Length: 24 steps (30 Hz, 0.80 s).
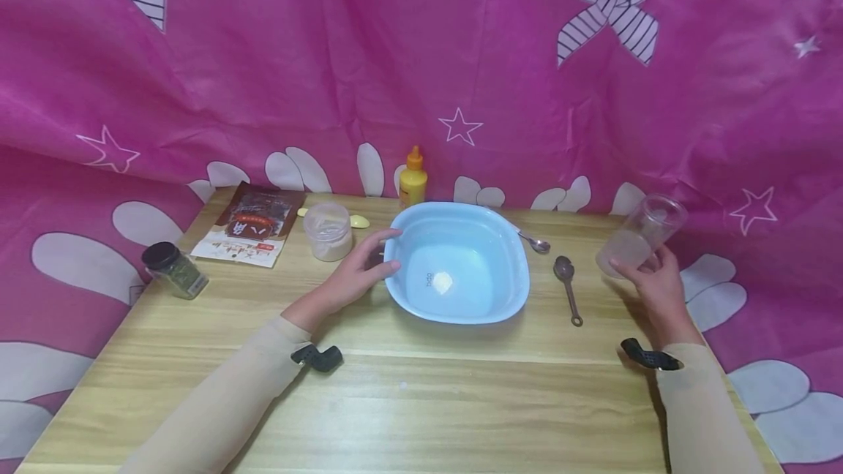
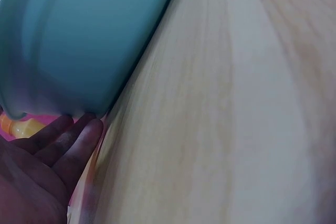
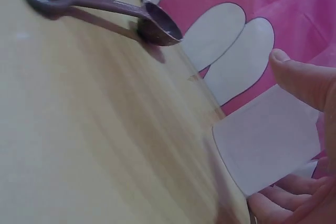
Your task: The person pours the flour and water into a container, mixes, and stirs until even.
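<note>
While the wooden table (image 1: pixel 408 393) carries everything, my left hand (image 1: pixel 358 273) steadies the blue basin (image 1: pixel 461 262), fingers nearly straight and pressed to its left rim. A small white heap lies in the basin bottom. My right hand (image 1: pixel 652 280) curls round the clear plastic jar (image 1: pixel 642 234), lifted and tilted at the table's right edge, well apart from the basin. Risk: the jar's open mouth leans outward, so powder could spill off the edge. The dark spoon (image 1: pixel 568 287) lies between jar and basin; a careless sweep could knock it.

Home setting, wooden table (image 1: pixel 408 401), pink patterned curtain (image 1: pixel 421 57)
</note>
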Each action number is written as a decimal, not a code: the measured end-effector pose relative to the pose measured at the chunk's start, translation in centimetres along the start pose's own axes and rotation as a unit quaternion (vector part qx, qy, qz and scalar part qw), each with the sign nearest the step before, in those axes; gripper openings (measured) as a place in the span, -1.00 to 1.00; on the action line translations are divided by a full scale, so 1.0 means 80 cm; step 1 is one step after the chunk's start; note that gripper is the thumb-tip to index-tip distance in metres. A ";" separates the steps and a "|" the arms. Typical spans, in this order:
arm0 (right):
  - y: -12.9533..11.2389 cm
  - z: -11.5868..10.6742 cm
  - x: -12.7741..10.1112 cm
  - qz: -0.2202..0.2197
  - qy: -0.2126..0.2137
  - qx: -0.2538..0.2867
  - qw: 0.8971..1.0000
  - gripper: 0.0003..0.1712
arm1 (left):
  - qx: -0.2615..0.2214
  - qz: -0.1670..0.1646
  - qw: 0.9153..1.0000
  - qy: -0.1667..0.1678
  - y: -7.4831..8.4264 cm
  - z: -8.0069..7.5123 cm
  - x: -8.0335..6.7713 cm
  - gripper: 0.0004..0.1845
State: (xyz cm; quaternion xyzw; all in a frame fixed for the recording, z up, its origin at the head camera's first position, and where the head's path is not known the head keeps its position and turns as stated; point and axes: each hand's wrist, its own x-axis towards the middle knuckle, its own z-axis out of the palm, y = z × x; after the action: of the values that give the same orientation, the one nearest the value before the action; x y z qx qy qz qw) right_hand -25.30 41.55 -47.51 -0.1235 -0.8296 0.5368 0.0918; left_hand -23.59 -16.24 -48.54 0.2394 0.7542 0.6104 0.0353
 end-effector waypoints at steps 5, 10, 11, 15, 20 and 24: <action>-0.002 -0.003 -0.014 -0.009 -0.017 0.006 1.000 0.24 | -0.001 0.002 1.000 0.000 0.000 0.000 0.000 -0.34; -0.001 -0.003 -0.036 0.011 -0.042 0.005 0.999 0.30 | 0.000 0.002 1.000 0.000 0.001 0.001 0.001 -0.34; 0.000 -0.003 -0.040 0.011 -0.043 -0.006 0.999 0.30 | 0.001 0.002 1.000 0.000 0.000 0.001 0.002 -0.34; -0.001 0.000 -0.055 -0.008 -0.050 -0.027 0.998 0.28 | 0.003 0.001 1.000 0.000 -0.001 0.000 0.002 -0.34; -0.004 0.007 -0.068 -0.007 -0.053 -0.047 0.997 0.21 | 0.002 0.001 1.000 0.000 -0.002 0.000 0.002 -0.34; -0.009 0.015 -0.075 -0.006 -0.065 -0.084 0.994 0.26 | 0.003 0.000 1.000 0.000 -0.001 0.000 0.001 -0.33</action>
State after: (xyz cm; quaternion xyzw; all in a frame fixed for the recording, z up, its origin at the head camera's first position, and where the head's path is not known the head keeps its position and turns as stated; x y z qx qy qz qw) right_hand -19.98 38.45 -47.48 -0.0907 -0.8766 0.4717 0.0303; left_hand -23.68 -16.20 -48.59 0.2391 0.7559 0.6084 0.0348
